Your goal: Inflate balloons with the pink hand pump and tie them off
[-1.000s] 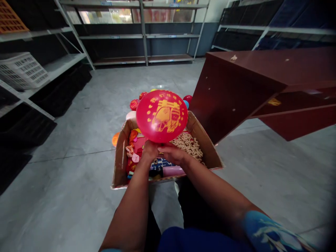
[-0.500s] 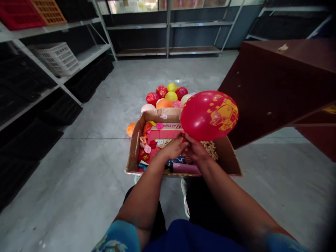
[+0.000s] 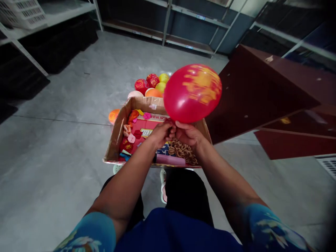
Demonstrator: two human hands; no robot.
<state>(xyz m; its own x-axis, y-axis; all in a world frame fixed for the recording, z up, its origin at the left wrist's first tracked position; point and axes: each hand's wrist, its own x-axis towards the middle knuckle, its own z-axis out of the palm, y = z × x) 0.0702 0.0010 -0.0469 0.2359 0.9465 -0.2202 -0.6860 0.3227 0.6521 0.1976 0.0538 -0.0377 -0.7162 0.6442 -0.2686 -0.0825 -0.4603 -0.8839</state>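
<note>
A blown-up red balloon (image 3: 189, 94) with a yellow print stands above the cardboard box (image 3: 112, 140). My left hand (image 3: 163, 133) is closed at the balloon's neck, its fingers pinched together. On the other side of the neck my right hand (image 3: 188, 133) grips with thumb and fingers; the neck itself is mostly hidden by the fingers. Under my hands the box holds several limp balloons (image 3: 128, 130) along its left side, a pink balloon pump (image 3: 170, 159) at the near edge and a heap of tan rubber-like loops (image 3: 183, 151) at the right.
Several blown-up balloons (image 3: 152, 80) lie on the floor behind the box, and an orange one (image 3: 113, 116) is at its left. Dark brown boards (image 3: 252, 94) lean at the right. Metal shelving (image 3: 165, 26) lines the back and left, with a white crate (image 3: 26, 14).
My view has tilted down and turned, so the box appears further left. The red balloon has swung more upright and its print has turned upward. Both hands stay at its neck.
</note>
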